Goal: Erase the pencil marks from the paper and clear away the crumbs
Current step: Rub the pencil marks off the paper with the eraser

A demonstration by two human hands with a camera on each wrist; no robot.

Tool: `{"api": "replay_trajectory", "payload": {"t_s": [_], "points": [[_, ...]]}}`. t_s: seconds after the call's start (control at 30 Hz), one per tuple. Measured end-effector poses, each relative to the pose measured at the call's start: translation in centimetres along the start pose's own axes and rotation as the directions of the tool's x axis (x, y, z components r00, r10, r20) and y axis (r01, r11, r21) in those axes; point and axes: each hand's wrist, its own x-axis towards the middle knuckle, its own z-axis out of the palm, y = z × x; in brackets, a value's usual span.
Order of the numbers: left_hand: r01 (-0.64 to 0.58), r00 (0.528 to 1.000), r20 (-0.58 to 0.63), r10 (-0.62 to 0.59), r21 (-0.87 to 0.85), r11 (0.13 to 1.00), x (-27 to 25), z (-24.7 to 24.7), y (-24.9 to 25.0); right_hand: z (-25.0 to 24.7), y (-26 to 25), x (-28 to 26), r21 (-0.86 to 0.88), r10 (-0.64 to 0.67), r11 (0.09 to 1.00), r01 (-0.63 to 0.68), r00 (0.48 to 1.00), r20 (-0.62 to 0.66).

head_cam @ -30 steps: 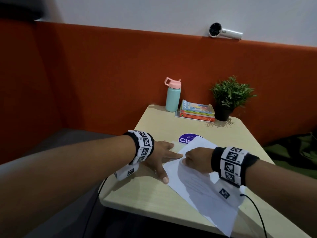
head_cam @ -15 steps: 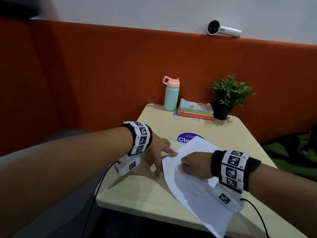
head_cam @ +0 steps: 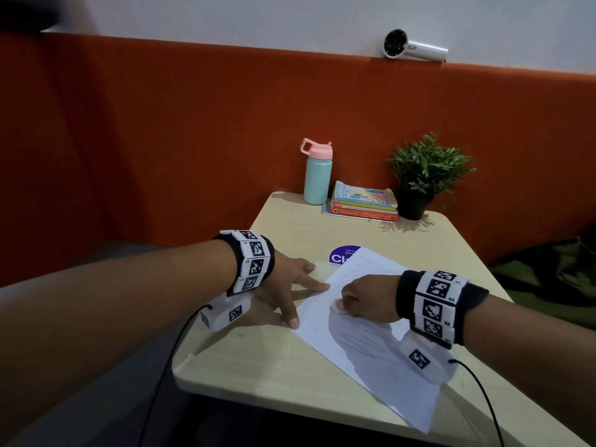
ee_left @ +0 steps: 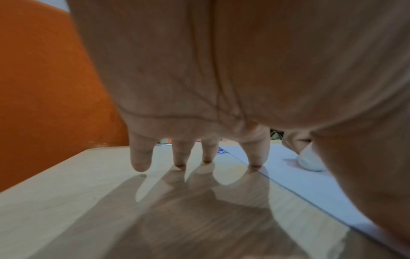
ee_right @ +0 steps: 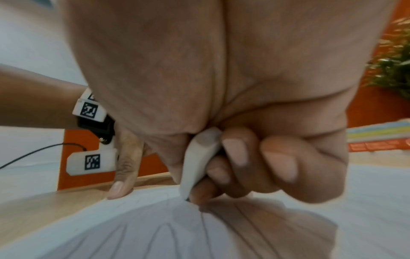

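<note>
Only our right wrist view shows the eraser (ee_right: 197, 163) clenched in our right hand (head_cam: 364, 298) against the paper (head_cam: 371, 346); our left hand (head_cam: 287, 282) lies flat, fingertips at its edge.

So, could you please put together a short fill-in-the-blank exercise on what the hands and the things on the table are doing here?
1. The right hand grips a white ____ and presses its tip on the paper.
2. The left hand lies with straight fingers at the paper's ____ edge.
3. The stack of books lies between the bottle and the potted ____.
4. The paper partly covers a round ____ sticker on the table.

Missing words: eraser; left; plant; purple
</note>
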Motion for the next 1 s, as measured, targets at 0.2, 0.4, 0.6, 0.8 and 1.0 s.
{"api": "replay_trajectory", "payload": {"t_s": [0.2,0.4,0.6,0.8,1.0], "points": [[0.014,0.999,-0.030,-0.014,0.000,1.000,0.1,0.3,0.0,0.8,-4.4,-1.6,-0.034,-0.149,0.988,0.152,0.986,0.077],[0.008,1.000,-0.022,-0.008,0.010,1.000,0.3,0.2,-0.1,-0.6,-2.4,0.0,-0.076,-0.018,0.997,0.020,0.999,0.031],[-0.004,0.999,-0.035,0.005,0.017,1.000,0.0,0.2,0.1,-0.6,-2.2,0.0,-0.058,-0.051,0.997,0.055,0.997,0.065],[0.002,0.999,-0.041,-0.001,0.031,1.000,-0.2,0.2,0.3,0.9,-4.1,-1.3,-0.072,-0.144,0.986,0.151,0.986,0.088],[0.001,0.999,-0.042,0.001,0.047,0.999,-0.1,0.2,0.2,-1.2,-0.8,0.7,-0.023,0.043,0.999,-0.042,0.999,0.024]]}}
